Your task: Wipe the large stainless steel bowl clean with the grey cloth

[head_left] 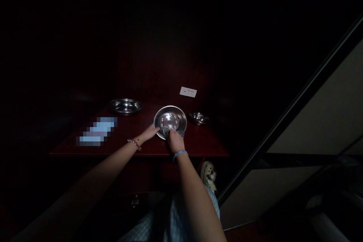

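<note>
A round steel plate point(171, 118) is tilted up on the dark red table point(204, 145), its inside facing me. My left hand point(149, 133) grips its lower left rim. My right hand point(175, 140) is closed on a greyish cloth point(167, 131) pressed against the plate's lower edge. A bead bracelet is on my left wrist and a blue band on my right.
A wide steel bowl point(125, 106) sits at the table's back left. A smaller steel bowl point(199, 118) stands right of the plate. A white wall socket point(188, 92) is behind. A blurred pale object point(96, 131) lies on the left. The room is very dark.
</note>
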Available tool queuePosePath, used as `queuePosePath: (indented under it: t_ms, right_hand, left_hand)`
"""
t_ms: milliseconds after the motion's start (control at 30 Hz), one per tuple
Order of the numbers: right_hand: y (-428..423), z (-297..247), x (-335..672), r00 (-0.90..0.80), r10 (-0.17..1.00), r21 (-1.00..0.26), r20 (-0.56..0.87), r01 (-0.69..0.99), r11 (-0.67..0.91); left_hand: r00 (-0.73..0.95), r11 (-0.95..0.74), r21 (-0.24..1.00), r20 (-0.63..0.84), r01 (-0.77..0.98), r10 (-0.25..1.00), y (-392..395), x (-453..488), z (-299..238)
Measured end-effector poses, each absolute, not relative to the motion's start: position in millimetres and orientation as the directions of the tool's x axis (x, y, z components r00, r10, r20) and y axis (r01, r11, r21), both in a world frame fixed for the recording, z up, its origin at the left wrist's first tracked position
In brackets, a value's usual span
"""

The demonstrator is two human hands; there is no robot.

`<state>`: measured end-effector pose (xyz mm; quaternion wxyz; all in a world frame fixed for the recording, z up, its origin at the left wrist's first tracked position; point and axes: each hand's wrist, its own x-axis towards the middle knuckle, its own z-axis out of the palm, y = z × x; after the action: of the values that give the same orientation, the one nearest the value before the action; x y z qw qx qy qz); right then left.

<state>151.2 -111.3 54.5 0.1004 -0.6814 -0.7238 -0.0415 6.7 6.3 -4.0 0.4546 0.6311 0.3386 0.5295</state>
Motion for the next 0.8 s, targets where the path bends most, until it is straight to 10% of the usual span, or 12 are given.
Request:
queuePosePath:
  t_ms: [800]
  right_hand:
    - [-116.8,59.6,145.1,-0.05,0.971,-0.044,0.236,0.997,0.062]
  left_hand:
    - [0.216,-0.368,0.926,0.378,-0.085,0.9,8.5,7.7,-6.7]
